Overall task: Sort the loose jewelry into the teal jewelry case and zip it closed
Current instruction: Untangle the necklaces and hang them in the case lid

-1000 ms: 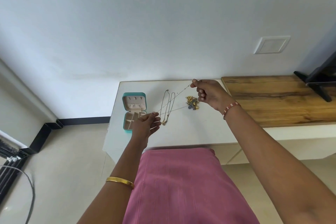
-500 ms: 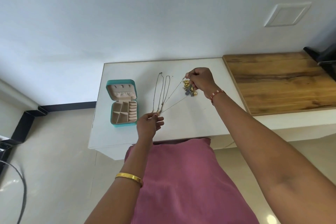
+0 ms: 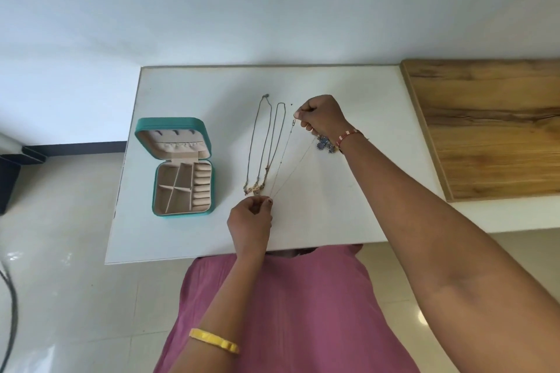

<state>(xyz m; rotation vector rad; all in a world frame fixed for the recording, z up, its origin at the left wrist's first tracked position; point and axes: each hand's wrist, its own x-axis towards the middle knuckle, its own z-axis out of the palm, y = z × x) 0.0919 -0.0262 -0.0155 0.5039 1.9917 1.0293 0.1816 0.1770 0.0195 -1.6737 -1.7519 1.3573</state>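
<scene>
Both hands pinch one thin chain (image 3: 288, 163), stretched taut between them: left hand (image 3: 250, 222) grips its near end by the table (image 3: 348, 221) edge, right hand (image 3: 322, 116) its clasp end farther back, so its length runs near-to-far, slanting right. Two more necklaces (image 3: 266, 145) lie just left of it. Left again, well apart, the case (image 3: 181, 166) sits open, nearer the left hand; a blue cluster (image 3: 325, 144) lies under the right wrist

This looks like a room in a home: a plain pale painted wall (image 3: 242, 3), glossy cream floor tiles (image 3: 60, 281) and a dark skirting strip (image 3: 75, 147) at the far left. A small white laminate worktop (image 3: 348, 206) adjoins a wood-grain surface (image 3: 491, 130) on the right.
</scene>
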